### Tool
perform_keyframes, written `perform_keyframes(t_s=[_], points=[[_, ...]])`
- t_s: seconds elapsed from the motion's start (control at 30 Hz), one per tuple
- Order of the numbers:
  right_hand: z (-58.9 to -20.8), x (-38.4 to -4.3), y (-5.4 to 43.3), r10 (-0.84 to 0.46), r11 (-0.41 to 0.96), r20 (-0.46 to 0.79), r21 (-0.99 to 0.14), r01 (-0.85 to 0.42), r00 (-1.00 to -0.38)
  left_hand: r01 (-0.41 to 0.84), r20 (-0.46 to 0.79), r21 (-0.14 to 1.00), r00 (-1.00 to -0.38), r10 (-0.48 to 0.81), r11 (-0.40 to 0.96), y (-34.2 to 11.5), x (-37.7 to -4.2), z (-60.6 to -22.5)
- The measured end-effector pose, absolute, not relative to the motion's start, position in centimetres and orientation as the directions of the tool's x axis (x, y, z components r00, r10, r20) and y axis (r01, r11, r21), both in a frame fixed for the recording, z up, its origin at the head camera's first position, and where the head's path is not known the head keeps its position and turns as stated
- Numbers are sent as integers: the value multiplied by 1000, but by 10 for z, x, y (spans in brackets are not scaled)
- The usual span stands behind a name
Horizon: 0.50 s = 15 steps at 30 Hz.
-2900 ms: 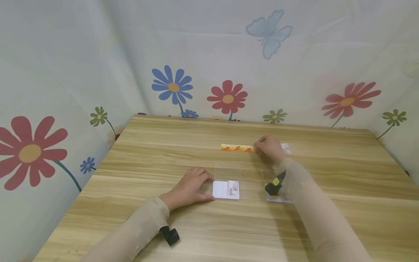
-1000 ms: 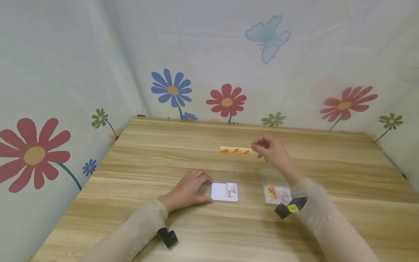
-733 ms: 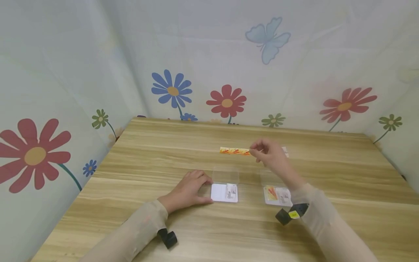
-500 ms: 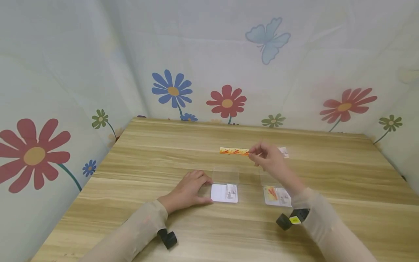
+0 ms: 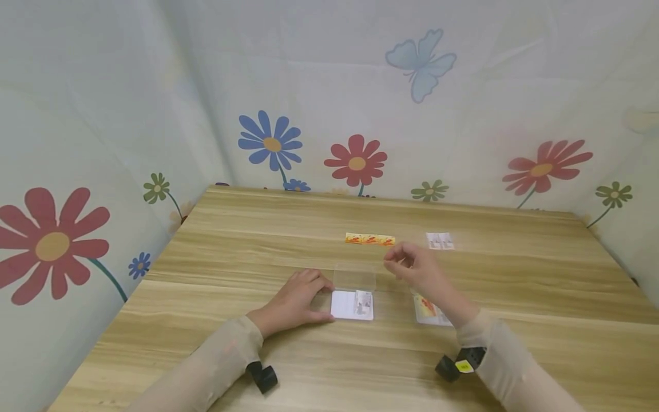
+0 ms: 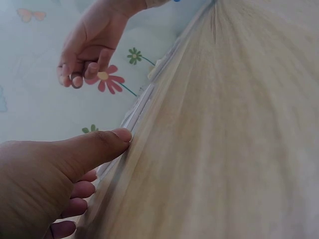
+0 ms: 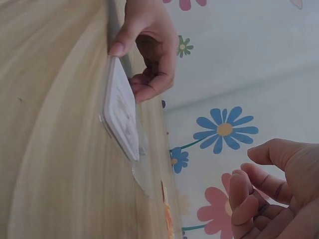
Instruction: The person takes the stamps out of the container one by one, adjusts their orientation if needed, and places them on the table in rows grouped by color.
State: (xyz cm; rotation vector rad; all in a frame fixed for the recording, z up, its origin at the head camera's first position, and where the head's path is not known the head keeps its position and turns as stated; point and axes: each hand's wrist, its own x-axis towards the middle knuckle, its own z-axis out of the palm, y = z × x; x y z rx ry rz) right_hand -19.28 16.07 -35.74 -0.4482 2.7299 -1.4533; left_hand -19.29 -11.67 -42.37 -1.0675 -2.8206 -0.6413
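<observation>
My left hand holds the left side of a small flat white case, thumb at the near corner and fingers toward the far one. The case has a clear lid folded back and a grey stamp-like paper in its right half. My right hand hovers to the upper right, fingers curled and thumb close to the index finger. In the right wrist view, nothing shows at those fingertips; I cannot tell whether they pinch something thin. Just beyond lies an orange-and-yellow printed strip.
A second flat case, holding an orange paper, lies partly hidden under my right forearm. Two joined grey papers lie at the back right. The wooden table meets a flowered curtain behind.
My right hand has come away from the right end of the orange strip, toward me and slightly left, uncovering the grey papers. My left hand stays on its case.
</observation>
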Motion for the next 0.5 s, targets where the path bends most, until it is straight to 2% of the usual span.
perform_keyframes(t_s=[0.5], points=[[-377, -181, 150, -261, 606, 89, -760, -235, -961, 656, 209, 354, -751, 627, 667, -116, -193, -424]])
